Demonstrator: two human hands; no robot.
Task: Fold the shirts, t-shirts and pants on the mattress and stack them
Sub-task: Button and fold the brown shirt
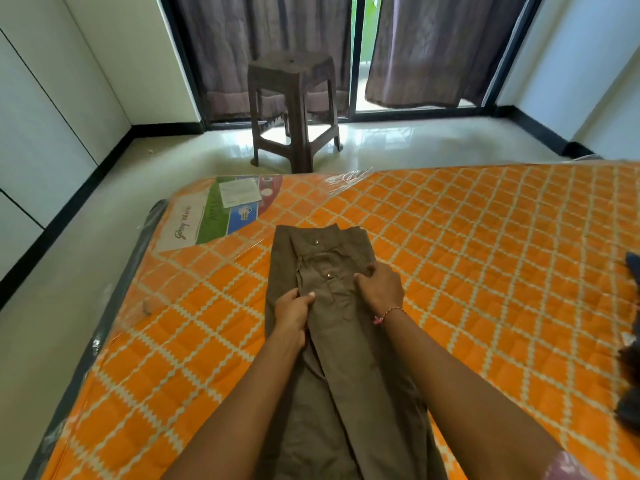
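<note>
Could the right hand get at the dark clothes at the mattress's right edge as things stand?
Probably yes. Only bare mattress lies between the right hand and the dark clothes, but that hand grips the brown shirt, as does the left hand, and would have to let go first.

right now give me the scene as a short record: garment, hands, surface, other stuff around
garment: brown shirt, buttons up, lying lengthwise on the mattress, sides folded in to a narrow strip
left hand: left hand pinches the cloth along the left of the button placket
right hand: right hand grips the cloth at the shirt's right side, a bracelet on the wrist
surface: orange mattress in clear plastic wrap
other clothes: dark clothes at the right edge, partly cut off
floor: brown stool before the curtains
</note>
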